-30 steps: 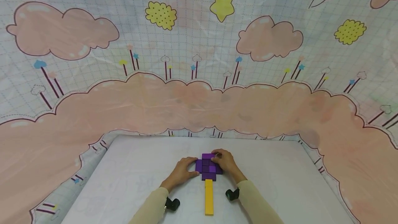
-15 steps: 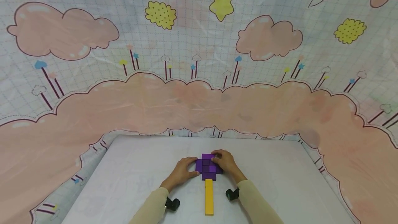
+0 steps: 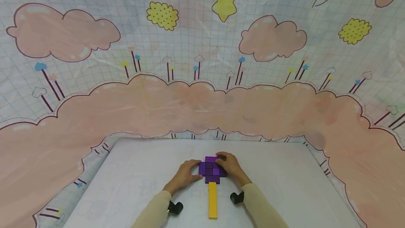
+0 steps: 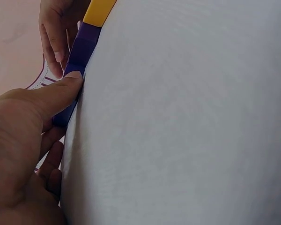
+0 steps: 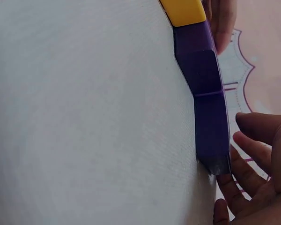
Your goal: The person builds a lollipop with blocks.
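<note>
Several purple blocks [image 3: 212,179] lie together as a flower-like cross on the white table, darker and lighter squares at its centre. A long yellow block [image 3: 213,200] runs from its near side like a stem. My left hand [image 3: 184,175] holds the purple block [image 3: 202,169] on the left, thumb at its near end and index finger at its far end. My right hand [image 3: 230,164] rests about the right-hand purple block [image 5: 212,126], partly covering it. In the right wrist view its thumb [image 5: 260,125] stands just off the block, while the other fingers touch the block's far end.
The white table [image 3: 142,157] spreads out around the blocks. Behind it hangs a patterned cloth [image 3: 190,108] with clouds and stars. A black wrist device [image 3: 175,207] sits by the left sleeve, and another black device [image 3: 236,197] by the right one.
Both hands and the blocks stay in place. Only the head view shifts very slightly.
</note>
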Available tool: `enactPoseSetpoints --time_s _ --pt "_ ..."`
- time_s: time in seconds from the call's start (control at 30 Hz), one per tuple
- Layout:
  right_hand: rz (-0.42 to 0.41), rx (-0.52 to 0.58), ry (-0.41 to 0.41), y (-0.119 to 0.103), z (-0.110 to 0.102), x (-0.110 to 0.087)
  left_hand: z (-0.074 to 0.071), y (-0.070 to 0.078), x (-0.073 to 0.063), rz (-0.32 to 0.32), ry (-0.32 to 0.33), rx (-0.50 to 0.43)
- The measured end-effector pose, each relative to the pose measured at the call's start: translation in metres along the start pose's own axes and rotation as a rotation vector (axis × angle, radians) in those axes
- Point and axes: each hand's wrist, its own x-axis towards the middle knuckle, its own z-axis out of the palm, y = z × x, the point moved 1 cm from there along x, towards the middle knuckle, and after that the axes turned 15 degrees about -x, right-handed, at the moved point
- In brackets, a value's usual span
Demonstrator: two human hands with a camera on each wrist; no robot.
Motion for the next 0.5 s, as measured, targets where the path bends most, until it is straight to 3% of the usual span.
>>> enactPoseSetpoints --time_s 0.23,0.5 --pt "-0.021 0.047 0.031 0.0008 -0.0027 0.0006 -0.0002 -0.0001 0.0016 -0.021 0.005 -0.001" --pt "0.034 0.066 0.059 0.0017 -0.0027 -0.0005 -0.0008 -0.0014 0.0004 -0.04 0.003 -0.005"
